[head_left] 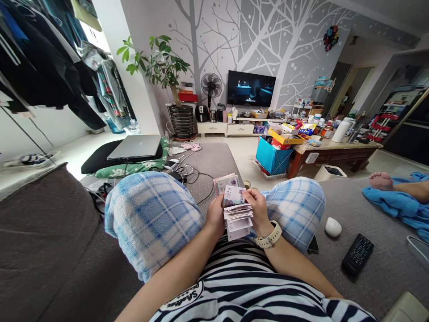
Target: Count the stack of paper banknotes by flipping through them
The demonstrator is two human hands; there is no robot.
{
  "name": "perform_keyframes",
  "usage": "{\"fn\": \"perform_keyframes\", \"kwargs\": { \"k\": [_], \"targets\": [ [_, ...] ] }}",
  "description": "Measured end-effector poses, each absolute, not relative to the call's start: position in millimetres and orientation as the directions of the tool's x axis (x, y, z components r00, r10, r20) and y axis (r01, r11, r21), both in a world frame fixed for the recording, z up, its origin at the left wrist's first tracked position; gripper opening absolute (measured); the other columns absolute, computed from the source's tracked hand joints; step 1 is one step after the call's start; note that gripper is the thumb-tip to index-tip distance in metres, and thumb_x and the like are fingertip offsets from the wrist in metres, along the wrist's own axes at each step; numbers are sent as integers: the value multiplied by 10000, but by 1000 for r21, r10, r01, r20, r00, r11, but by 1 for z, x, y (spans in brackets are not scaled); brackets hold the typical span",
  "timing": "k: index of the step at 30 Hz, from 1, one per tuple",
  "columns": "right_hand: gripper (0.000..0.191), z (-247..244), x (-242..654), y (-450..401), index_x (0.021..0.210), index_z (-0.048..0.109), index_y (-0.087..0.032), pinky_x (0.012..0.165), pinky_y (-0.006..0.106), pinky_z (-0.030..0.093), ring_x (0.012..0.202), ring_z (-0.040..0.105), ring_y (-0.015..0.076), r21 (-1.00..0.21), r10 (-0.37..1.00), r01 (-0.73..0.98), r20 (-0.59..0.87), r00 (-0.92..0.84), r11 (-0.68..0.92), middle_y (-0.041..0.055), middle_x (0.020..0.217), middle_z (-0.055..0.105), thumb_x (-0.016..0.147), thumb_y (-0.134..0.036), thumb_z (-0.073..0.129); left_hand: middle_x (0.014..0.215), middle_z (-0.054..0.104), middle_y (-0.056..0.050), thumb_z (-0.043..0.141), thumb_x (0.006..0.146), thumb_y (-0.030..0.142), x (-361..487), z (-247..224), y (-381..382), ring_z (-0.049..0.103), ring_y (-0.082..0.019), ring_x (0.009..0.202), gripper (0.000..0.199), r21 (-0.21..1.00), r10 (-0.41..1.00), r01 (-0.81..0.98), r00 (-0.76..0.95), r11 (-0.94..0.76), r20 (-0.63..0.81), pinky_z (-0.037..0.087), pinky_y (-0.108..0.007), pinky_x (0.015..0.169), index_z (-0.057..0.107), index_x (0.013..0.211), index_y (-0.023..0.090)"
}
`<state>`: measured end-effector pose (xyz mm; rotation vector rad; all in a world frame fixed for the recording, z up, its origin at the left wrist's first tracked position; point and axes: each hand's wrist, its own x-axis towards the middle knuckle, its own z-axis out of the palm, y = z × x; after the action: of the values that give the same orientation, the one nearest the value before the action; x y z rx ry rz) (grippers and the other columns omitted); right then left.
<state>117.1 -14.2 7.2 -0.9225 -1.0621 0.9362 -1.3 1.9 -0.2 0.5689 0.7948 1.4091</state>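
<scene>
Between my knees I hold a folded bundle of banknotes (237, 212) in both hands. My left hand (215, 214) is closed around the left side of the bundle. The fingers of my right hand (257, 208) pinch the top note's right edge, and a watch with a pale strap (271, 235) sits on that wrist. Folded ends of the notes hang down toward my lap. Just beyond my hands, more banknotes (225, 182) lie on the grey sofa seat. The fingers under the bundle are hidden.
To the right lie a black remote control (357, 254), a white rounded case (333, 227) and another person's foot (381, 181). A laptop (134, 146) rests on cushions at left, near tangled cables (187, 172). A cluttered coffee table (335, 147) stands ahead right.
</scene>
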Motion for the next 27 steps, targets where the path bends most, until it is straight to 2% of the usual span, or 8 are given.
{"fn": "perform_keyframes", "kwargs": {
  "k": [22, 27],
  "targets": [
    [284, 4, 118, -13, 670, 607, -185, 562, 259, 348, 610, 424, 124, -928, 936, -185, 285, 207, 324, -21, 638, 522, 790, -426, 694, 733, 727, -45, 796, 526, 366, 0, 3, 1, 651, -180, 651, 355, 734, 987, -669, -11, 112, -160, 499, -288, 649, 681, 773, 139],
    [271, 5, 118, -13, 692, 621, -187, 568, 263, 356, 616, 437, 130, -928, 936, -183, 288, 204, 326, -19, 647, 537, 791, -429, 692, 650, 694, -25, 778, 537, 373, 0, 6, -1, 630, -177, 600, 333, 752, 989, -651, -14, 104, -149, 469, -276, 590, 680, 757, 144]
  ]
}}
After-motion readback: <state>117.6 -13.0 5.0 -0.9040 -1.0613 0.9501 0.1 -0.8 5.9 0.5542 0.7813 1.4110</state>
